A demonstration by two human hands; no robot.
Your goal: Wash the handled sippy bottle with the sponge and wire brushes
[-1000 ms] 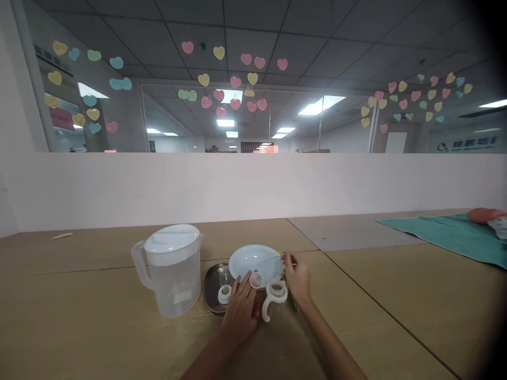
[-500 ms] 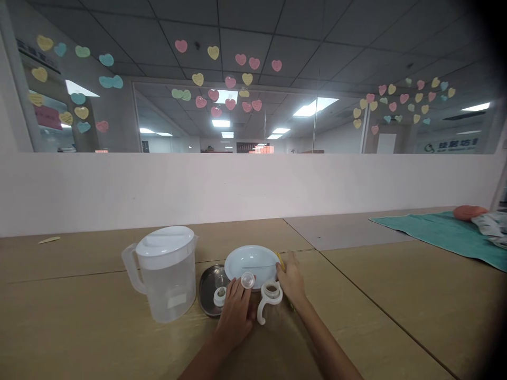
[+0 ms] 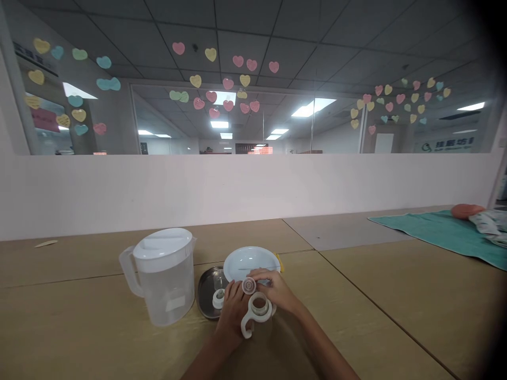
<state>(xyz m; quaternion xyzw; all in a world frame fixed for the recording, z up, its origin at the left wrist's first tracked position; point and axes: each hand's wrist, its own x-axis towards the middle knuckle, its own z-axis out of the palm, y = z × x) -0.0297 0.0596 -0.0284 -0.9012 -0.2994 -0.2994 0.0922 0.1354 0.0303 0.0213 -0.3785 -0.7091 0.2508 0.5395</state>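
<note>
A small clear round plastic piece [image 3: 249, 285] with rings on its face sits between my hands, just in front of the white bowl [image 3: 232, 258]. My left hand [image 3: 233, 311] has its fingertips at the piece's left side. My right hand [image 3: 279, 292] reaches in from the right, fingers bent over its top and right edge. Close below stands a clear bottle with a white ring and curved handle [image 3: 257, 311], between the wrists; its lower part is hard to make out. A thin rod with a yellow end [image 3: 280, 262] rests across the bowl, outside both hands.
To the left stands a large lidded plastic pitcher [image 3: 168, 279]. Between it and my left hand lies a metal tray [image 3: 204, 298] bearing a white collar [image 3: 218, 298] and a clear piece. A green towel [image 3: 443, 232] spreads at the far right, below the wall.
My right hand has let go of the yellow-ended rod, leaving it on the bowl, and moved left to the clear round piece. The handled bottle has shifted left and nearer.
</note>
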